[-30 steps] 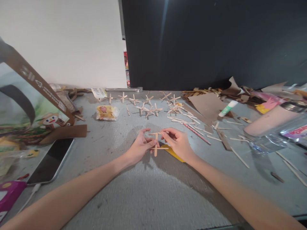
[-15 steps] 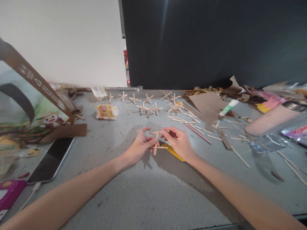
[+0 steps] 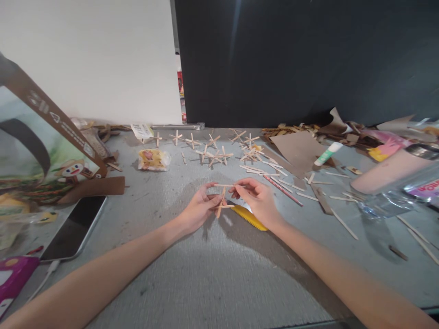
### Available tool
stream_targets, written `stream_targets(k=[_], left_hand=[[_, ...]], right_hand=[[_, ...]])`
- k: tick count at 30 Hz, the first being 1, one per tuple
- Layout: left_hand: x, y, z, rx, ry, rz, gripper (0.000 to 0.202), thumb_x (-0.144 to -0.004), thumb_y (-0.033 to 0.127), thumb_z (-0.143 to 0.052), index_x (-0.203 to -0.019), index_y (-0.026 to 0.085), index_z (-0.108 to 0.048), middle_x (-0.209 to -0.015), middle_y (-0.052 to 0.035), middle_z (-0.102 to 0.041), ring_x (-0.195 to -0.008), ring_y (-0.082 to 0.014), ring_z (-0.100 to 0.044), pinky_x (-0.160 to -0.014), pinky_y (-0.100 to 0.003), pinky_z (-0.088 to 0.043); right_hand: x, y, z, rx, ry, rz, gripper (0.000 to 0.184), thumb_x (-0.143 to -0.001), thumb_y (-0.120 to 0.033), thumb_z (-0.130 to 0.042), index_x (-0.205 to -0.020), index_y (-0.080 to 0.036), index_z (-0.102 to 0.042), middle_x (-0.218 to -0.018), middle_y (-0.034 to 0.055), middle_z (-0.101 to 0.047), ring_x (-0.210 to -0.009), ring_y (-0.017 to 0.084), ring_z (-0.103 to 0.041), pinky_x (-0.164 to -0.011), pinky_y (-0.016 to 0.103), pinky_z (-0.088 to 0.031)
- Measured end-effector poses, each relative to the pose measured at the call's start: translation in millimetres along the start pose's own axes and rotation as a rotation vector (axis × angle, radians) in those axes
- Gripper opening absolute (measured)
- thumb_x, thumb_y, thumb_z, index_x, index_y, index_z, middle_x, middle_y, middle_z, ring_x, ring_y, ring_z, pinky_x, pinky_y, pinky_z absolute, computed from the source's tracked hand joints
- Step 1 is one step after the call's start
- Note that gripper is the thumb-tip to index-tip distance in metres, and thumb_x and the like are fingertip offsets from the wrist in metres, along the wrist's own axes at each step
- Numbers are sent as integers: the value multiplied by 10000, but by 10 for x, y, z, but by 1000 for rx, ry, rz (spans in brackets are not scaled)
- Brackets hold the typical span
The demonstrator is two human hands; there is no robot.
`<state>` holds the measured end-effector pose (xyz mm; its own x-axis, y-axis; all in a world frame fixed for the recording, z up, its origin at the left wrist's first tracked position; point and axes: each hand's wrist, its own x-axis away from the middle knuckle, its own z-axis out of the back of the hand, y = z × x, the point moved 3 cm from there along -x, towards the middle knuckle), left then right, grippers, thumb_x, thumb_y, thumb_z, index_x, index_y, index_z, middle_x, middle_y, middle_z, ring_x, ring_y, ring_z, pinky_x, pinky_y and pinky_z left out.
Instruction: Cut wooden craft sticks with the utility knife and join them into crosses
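Note:
My left hand point(image 3: 202, 205) pinches a small frame of crossed wooden sticks point(image 3: 221, 208), one tilted upright and another lying across it. The fingertips of my right hand point(image 3: 257, 198) are closed on the right end of a thin wooden stick point(image 3: 224, 185), which spans level between both hands at the top of the upright piece. I cannot tell whether this stick is joined to the frame. Below my right hand lies a yellow utility knife point(image 3: 247, 216), partly in shadow on the grey table point(image 3: 206, 283).
Several star-shaped stick pieces point(image 3: 214, 158) stand farther back, with loose sticks point(image 3: 260, 171) and a red-striped pencil point(image 3: 284, 189) to their right. A glue stick point(image 3: 328, 154), pink flask point(image 3: 387, 171) and plastic bottle point(image 3: 387, 203) lie right. A phone point(image 3: 73, 228) and paper bag point(image 3: 48, 146) are left.
The stick frame has tilted in my left hand, its upright now leaning and its lower crosspiece slightly higher. The top stick has levelled, and my right hand has shifted slightly to the right.

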<state>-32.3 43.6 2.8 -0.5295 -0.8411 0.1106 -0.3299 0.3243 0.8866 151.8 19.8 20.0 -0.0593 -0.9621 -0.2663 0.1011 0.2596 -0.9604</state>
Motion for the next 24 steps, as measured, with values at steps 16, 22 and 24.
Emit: stream_targets(k=[16,22,24], left_hand=[[-31,8,66,176,132,4,403,-788,138,-833,-1133,170,-626,-775,-5,-705,-614,-92,-629,-642,-210,-515],[-11,33,51,177,132,22,348,-790,127,-831,-1105,157,-684,-796,-24,-719,-617,-89,-620,-658,-214,-527],[-10,36,48,179,127,15,338,-781,145,-849,-1079,156,-690,-800,-23,-718,-621,-89,-618,-653,-216,-524]], right_hand=[[134,-92,-28,-74,-21,156,293,-859,-518,-775,-921,-236,-723,-862,56,-776,-800,209,-751,-719,369,-636],[132,-87,-33,-46,-54,145,285,-873,-507,-760,-957,-238,-722,-857,55,-771,-819,210,-754,-726,365,-636],[129,-89,-37,-38,-59,126,296,-869,-518,-757,-959,-239,-719,-851,54,-771,-806,209,-752,-713,361,-634]])
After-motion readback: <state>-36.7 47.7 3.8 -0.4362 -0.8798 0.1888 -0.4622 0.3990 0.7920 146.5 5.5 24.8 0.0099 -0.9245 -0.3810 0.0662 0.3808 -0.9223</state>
